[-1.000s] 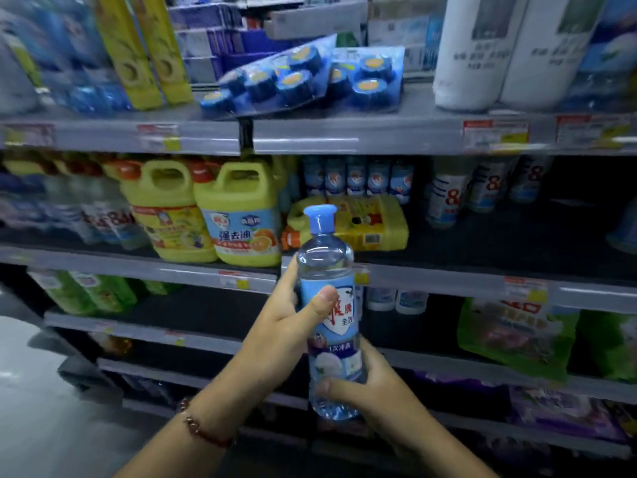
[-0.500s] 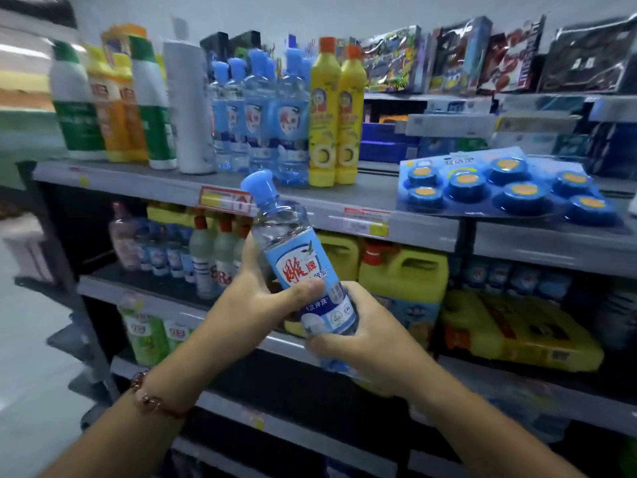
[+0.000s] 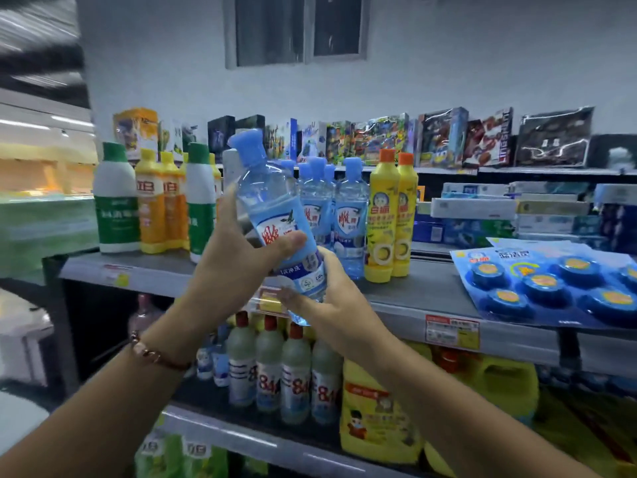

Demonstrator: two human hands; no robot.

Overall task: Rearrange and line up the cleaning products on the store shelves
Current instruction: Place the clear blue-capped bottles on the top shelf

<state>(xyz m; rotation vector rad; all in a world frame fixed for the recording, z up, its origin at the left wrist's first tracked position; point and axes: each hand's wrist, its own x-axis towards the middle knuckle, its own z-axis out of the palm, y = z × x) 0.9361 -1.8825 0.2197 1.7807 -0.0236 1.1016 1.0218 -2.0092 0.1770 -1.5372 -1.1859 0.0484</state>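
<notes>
I hold a clear blue-capped detergent bottle (image 3: 275, 219) with both hands, tilted left, in front of the top shelf (image 3: 413, 291). My left hand (image 3: 234, 267) grips its middle, thumb across the label. My right hand (image 3: 327, 301) cups its base from below. Just behind it stand several matching blue-capped bottles (image 3: 348, 215) in a cluster on the shelf, with two yellow orange-capped bottles (image 3: 389, 219) to their right.
White-and-green bottles (image 3: 115, 198) and orange bottles (image 3: 157, 201) stand at the shelf's left. A blue blister pack of toilet blocks (image 3: 551, 284) lies at right. White disinfectant bottles (image 3: 293, 374) and yellow jugs (image 3: 375, 408) fill the shelf below. Boxes line the back.
Both hands have raised the bottle from the lower shelves up to the top shelf level, tilting it left. My view has swung upward and left with it.
</notes>
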